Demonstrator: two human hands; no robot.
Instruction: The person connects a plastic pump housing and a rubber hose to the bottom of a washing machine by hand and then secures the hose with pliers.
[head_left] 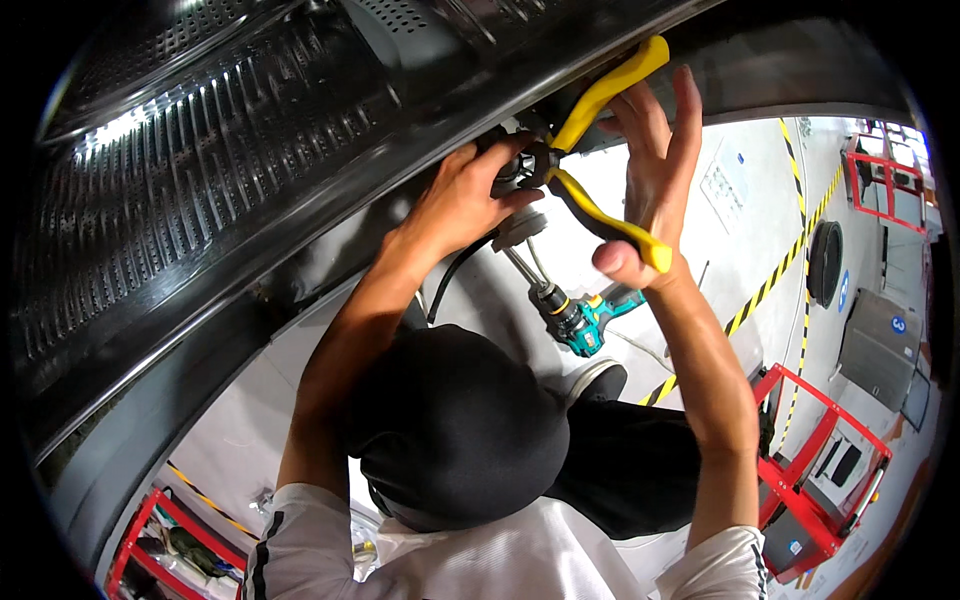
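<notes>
Right hand (pixel 650 165) gripped pliers (pixel 590 150) by yellow handles, handles spread wide, fingers partly uncurled. Left hand (pixel 470 200) closed round small fitting (pixel 515 170) under drum (pixel 200 180). Plier nose met fitting just right of left fingers (long axis ran out rightward from there). Left hand nearer fitting. Teal drill (pixel 580 320) lay below, well apart.
</notes>
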